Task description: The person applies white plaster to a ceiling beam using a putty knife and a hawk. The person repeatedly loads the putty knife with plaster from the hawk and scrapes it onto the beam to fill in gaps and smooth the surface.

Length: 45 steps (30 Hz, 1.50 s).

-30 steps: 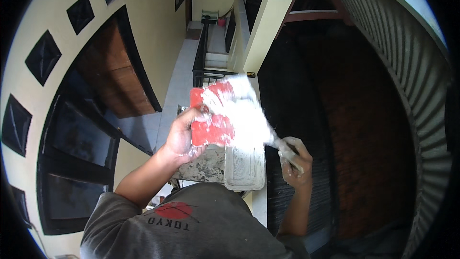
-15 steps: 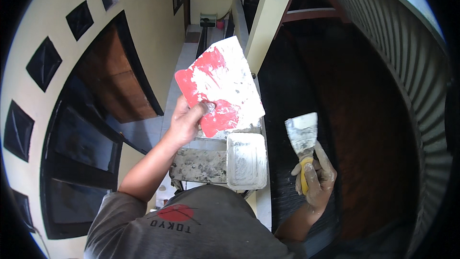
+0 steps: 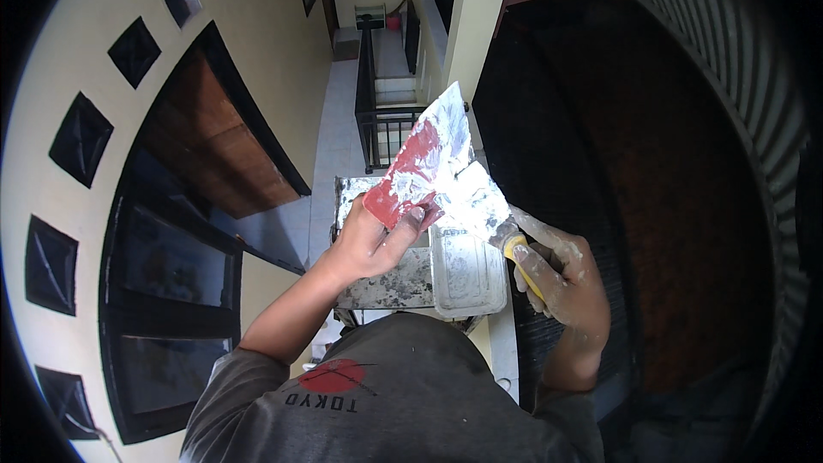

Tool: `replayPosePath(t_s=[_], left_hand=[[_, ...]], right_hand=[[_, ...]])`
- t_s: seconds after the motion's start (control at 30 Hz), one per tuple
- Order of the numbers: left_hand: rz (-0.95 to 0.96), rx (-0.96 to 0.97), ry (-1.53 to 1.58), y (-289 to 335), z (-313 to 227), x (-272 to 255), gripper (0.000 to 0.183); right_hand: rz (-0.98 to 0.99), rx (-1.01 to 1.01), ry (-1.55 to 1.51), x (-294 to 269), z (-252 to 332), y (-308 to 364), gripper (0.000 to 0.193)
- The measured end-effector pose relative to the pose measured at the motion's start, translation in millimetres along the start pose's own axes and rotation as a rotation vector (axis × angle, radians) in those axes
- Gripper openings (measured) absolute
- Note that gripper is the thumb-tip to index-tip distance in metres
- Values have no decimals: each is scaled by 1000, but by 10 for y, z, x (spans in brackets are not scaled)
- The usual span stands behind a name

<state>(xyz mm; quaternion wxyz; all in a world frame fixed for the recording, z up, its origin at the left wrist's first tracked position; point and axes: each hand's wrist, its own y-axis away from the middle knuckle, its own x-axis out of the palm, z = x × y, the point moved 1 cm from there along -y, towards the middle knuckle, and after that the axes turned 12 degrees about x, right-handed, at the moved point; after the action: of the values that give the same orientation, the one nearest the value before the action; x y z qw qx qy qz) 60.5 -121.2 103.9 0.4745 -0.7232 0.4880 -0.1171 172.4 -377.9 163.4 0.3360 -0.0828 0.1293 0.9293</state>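
Observation:
My left hand [image 3: 377,240] is closed round the edge of a red plastic spreader [image 3: 410,165], thumb on its near face. White paste smears much of the spreader, which is tilted. In my right hand [image 3: 561,274], the fingers wrap a putty knife by its yellow handle [image 3: 525,266]. The paste-coated putty knife blade [image 3: 480,199] overlaps the lower right of the spreader and seems to touch it. Below the two tools sits a white rectangular tray [image 3: 470,279] with paste residue inside. White residue also covers my right fingers.
The tray rests on a paint-spattered platform [image 3: 386,285] in front of me. Beyond it are a black metal railing [image 3: 369,111] and a tiled walkway [image 3: 330,141]. A cream wall with dark-framed windows [image 3: 171,291] runs along the left. A pale pillar [image 3: 470,43] stands ahead, beside a dark drop.
My right hand has come up and left, bringing the putty knife blade against the spreader. My left hand has turned the spreader to a steeper angle and shifted it slightly right.

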Motion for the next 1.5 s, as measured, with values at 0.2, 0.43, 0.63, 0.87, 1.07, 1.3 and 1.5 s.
replayPosePath(t_s=[0.2, 0.43, 0.63, 0.87, 1.07, 1.3, 1.5], left_hand=[[293, -62, -273, 23, -37, -71, 57], [421, 110, -405, 7, 96, -201, 75], [364, 76, -410, -77, 144, -281, 59], [-341, -521, 664, 200, 297, -262, 36], [-463, -746, 1144, -140, -161, -173, 55], [-442, -676, 1181, -46, -132, -190, 57], [-536, -672, 1230, -91, -189, -112, 55]], right_hand=[[12, 76, -18, -26, 146, -25, 38], [20, 55, -16, -136, 355, -40, 38], [-65, -81, -57, -190, 334, -18, 41], [-280, -288, -53, -138, -117, -236, 36], [-404, -891, 392, 100, -522, -566, 49], [-349, -887, 560, 14, -457, -425, 45], [-338, -858, 613, -48, -635, -372, 38]])
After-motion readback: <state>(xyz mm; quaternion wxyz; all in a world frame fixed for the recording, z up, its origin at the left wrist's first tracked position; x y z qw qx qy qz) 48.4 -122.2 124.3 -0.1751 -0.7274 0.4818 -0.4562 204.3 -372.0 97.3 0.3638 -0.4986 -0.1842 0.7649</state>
